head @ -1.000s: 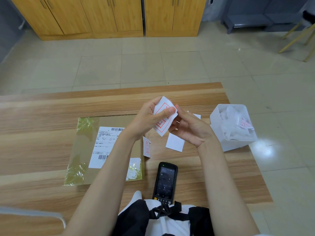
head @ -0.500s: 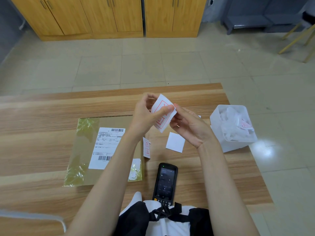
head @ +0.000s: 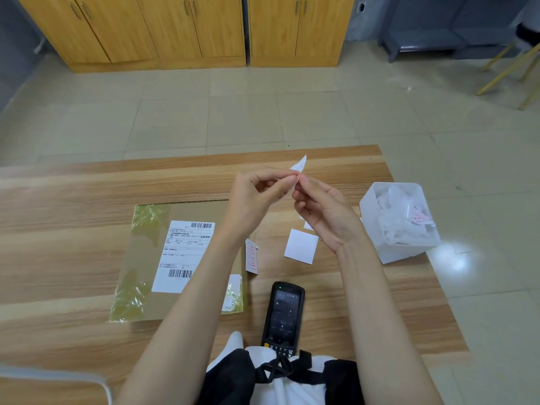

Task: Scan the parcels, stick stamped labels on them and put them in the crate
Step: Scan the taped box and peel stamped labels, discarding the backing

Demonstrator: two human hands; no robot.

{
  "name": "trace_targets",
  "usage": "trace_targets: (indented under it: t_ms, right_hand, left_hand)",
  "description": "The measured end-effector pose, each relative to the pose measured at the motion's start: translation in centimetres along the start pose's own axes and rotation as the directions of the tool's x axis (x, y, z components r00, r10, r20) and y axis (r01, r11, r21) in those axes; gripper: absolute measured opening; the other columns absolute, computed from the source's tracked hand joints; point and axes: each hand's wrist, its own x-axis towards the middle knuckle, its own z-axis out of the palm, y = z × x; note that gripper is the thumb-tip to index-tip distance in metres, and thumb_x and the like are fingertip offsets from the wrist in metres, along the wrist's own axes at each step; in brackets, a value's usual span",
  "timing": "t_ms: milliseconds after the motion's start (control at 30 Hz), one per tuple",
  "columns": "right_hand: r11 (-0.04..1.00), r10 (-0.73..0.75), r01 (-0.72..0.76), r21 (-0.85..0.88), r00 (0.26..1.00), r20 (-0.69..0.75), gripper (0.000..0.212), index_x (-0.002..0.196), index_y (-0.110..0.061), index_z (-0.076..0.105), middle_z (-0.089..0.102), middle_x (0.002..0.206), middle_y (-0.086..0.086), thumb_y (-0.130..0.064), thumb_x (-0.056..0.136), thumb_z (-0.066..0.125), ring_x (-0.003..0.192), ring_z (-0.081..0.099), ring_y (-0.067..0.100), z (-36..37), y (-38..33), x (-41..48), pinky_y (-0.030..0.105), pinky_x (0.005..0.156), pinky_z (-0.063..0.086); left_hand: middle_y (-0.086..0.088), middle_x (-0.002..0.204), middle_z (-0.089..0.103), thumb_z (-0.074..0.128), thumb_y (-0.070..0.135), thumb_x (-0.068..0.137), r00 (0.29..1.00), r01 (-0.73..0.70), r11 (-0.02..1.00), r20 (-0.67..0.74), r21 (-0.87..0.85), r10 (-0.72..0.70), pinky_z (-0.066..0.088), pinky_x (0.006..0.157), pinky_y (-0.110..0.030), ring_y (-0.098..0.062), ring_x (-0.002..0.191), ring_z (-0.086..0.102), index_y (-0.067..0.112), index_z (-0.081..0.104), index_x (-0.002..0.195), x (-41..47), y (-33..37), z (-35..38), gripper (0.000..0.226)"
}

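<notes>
Head camera, looking down over a wooden table (head: 73, 206): I see both hands held up above its far half, fingertips meeting on a small white label (head: 299, 165) with faint red print. The left hand (head: 257, 197) pinches the label's lower edge between thumb and forefinger, its other fingers curled. The right hand (head: 324, 211) pinches the same edge from the other side, palm turned towards me. The label's pointed tip sticks up past the fingers, towards the far edge of the table.

A flat brown parcel (head: 140, 258) lies on the table to the left, below the left forearm, with yellowish tape down its left side and a white waybill (head: 187, 252) with barcodes on its face. A second label (head: 252, 257), stamped in red, lies at the parcel's right edge. I cannot tell whether it is stuck down. Just right of it a blank white sheet (head: 301, 246) lies on the bare wood. A black scanner (head: 283, 312) rests at the near edge, screen up, between my view of the two forearms. At the table's right edge stands a white tub (head: 403, 252) holding crumpled white scraps (head: 394, 206), one of them marked in red. Yellow cabinets (head: 187, 27) line the far wall across a tiled floor (head: 204, 112).
</notes>
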Motion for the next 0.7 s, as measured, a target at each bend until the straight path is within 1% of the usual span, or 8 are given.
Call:
trace_targets:
  t_ms: [100,200,333,433,500,600,700]
  right_hand:
    - [1.0,-0.013,0.013,-0.006,1.0,-0.019,0.017,0.089,-0.012,0.072,0.064,0.07,-0.005,-0.022,0.075,0.069,0.062,0.059,0.002,0.07,-0.02,0.02,0.013,0.058,0.048]
    - [0.999,-0.039,0.038,-0.037,0.999,-0.027,0.015,0.091,-0.012,0.071,0.064,0.072,-0.004,-0.021,0.08,0.067,0.065,0.06,0.002,0.06,-0.05,0.01,0.012,0.061,0.049]
    - [0.998,-0.049,0.047,-0.049,0.998,-0.027,0.022,0.093,-0.011,0.07,0.061,0.076,-0.001,-0.025,0.077,0.068,0.065,0.059,0.002,0.16,-0.17,-0.03,0.012,0.062,0.048]
    - [0.998,-0.043,0.041,-0.051,0.999,-0.031,0.015,0.093,-0.011,0.07,0.064,0.072,-0.003,-0.02,0.083,0.065,0.066,0.06,0.001,0.11,-0.08,-0.01,0.011,0.063,0.048]
    - [0.997,-0.049,0.047,-0.057,0.998,-0.038,0.014,0.093,-0.011,0.07,0.066,0.07,-0.005,-0.019,0.083,0.065,0.066,0.061,0.001,0.18,-0.04,0.0,0.011,0.063,0.049]
    - [0.995,-0.063,0.061,-0.075,0.997,-0.032,0.015,0.091,-0.012,0.071,0.067,0.072,-0.006,-0.021,0.08,0.067,0.068,0.061,0.0,0.28,-0.15,-0.04,0.011,0.064,0.049]
    - [0.994,-0.075,0.071,-0.085,0.997,-0.035,0.008,0.091,-0.013,0.07,0.069,0.074,-0.005,-0.014,0.086,0.064,0.069,0.062,0.001,0.16,-0.22,-0.02,0.012,0.064,0.049]
  left_hand:
    - [0.006,0.075,0.071,0.065,0.009,0.087,1.0,0.002,1.0,0.022,0.008,-0.002,0.05,0.067,-0.017,-0.008,0.066,0.059,0.017,0.074,0.091,0.07,-0.01,0.0,0.013]
    - [0.008,0.079,0.072,0.064,0.01,0.088,0.999,0.014,1.0,0.032,0.004,-0.014,0.051,0.072,-0.017,-0.006,0.071,0.063,0.015,0.073,0.095,0.15,-0.1,-0.09,0.013]
    - [0.004,0.084,0.074,0.064,0.012,0.088,0.999,0.015,1.0,0.042,0.012,-0.015,0.053,0.076,-0.021,-0.009,0.077,0.066,0.018,0.074,0.092,0.25,-0.22,-0.09,0.012]
    - [0.0,0.088,0.074,0.063,0.012,0.088,0.999,0.016,1.0,0.045,0.014,-0.017,0.053,0.077,-0.022,-0.011,0.079,0.067,0.017,0.073,0.094,0.24,-0.36,-0.11,0.013]
    - [0.0,0.088,0.073,0.062,0.012,0.089,0.999,0.023,1.0,0.044,0.002,-0.023,0.054,0.077,-0.022,-0.011,0.08,0.067,0.017,0.073,0.094,0.21,-0.41,-0.06,0.013]
    - [-0.001,0.086,0.073,0.061,0.011,0.09,0.999,0.029,1.0,0.045,-0.004,-0.029,0.053,0.075,-0.02,-0.009,0.079,0.067,0.015,0.073,0.096,0.21,-0.39,0.02,0.014]
    - [-0.006,0.088,0.073,0.06,0.011,0.09,0.999,0.034,0.999,0.04,-0.011,-0.033,0.053,0.075,-0.019,-0.01,0.079,0.068,0.01,0.072,0.101,0.34,-0.33,-0.05,0.015]
